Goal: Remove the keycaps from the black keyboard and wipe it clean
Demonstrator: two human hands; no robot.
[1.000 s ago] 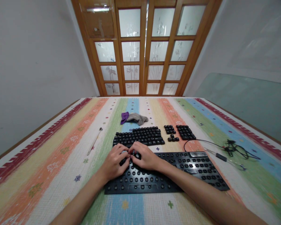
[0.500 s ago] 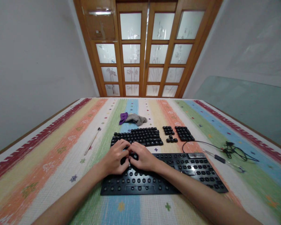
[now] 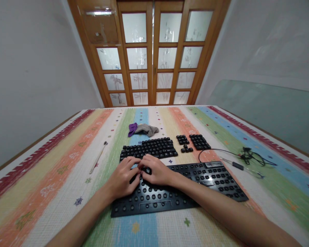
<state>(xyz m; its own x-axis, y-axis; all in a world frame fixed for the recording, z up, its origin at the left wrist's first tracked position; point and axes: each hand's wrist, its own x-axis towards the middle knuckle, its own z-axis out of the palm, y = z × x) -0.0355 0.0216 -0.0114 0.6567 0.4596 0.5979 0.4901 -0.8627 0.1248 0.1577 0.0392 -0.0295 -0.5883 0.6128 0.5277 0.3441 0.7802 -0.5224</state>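
Note:
A black keyboard (image 3: 181, 199) with its keycaps off lies at a slant in front of me, its bare key posts showing. My left hand (image 3: 122, 176) rests over its upper left part, fingers curled to a pinch. Against it, my right hand (image 3: 158, 171) also has its fingers bent and closed, the tips of both hands meeting. Whatever is between the fingertips is too small and covered to make out. Just beyond the hands sits a block of loose black keycaps (image 3: 157, 148), laid out in rows.
Smaller groups of keycaps (image 3: 199, 141) lie to the right. A toothbrush (image 3: 99, 156) is at left, a grey and purple cloth (image 3: 145, 129) at the back. Right of the keyboard are a tangled cable (image 3: 247, 156) and a thin tool with a dark grip (image 3: 238, 166). Striped cloth covers the table.
The view has turned slightly, so the keyboard looks more tilted. My hands stay together at nearly the same spot on the keyboard, with only small finger shifts.

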